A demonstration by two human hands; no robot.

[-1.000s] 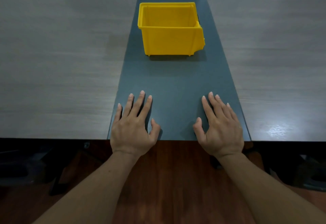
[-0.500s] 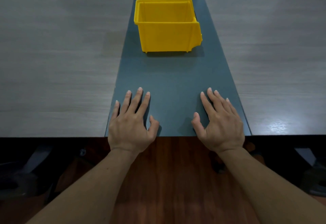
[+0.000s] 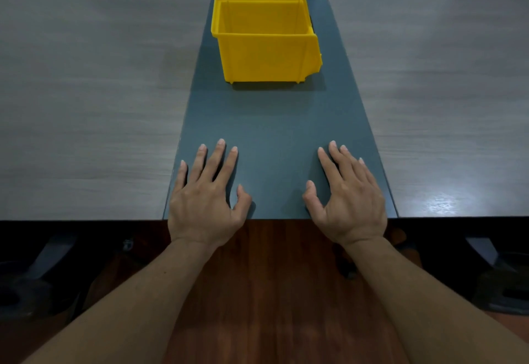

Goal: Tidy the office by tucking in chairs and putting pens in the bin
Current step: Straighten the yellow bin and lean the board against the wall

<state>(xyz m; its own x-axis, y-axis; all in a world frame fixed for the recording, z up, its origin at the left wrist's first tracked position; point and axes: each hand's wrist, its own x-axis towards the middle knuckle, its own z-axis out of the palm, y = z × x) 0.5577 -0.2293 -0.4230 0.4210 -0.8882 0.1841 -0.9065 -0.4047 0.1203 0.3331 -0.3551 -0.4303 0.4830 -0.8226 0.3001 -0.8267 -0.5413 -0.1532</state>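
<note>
A yellow plastic bin (image 3: 266,57) stands upright on the dark grey centre strip (image 3: 274,123) of the table, straight ahead of me. As far as I can see inside it, it holds nothing. My left hand (image 3: 204,200) lies flat on the strip near the table's front edge, fingers spread. My right hand (image 3: 347,200) rests the same way a little to the right. Both hands hold nothing. No pens and no whole chair show in this view.
Light wood-grain table tops (image 3: 86,106) stretch to both sides of the strip. Below the table edge is reddish wooden floor (image 3: 272,292). Dark table or chair legs (image 3: 54,252) stand at the lower left and dark legs (image 3: 483,249) at the lower right.
The view has shifted slightly, so the bin and table sit a little higher in the frame. My hands stay flat on the strip in the same place.
</note>
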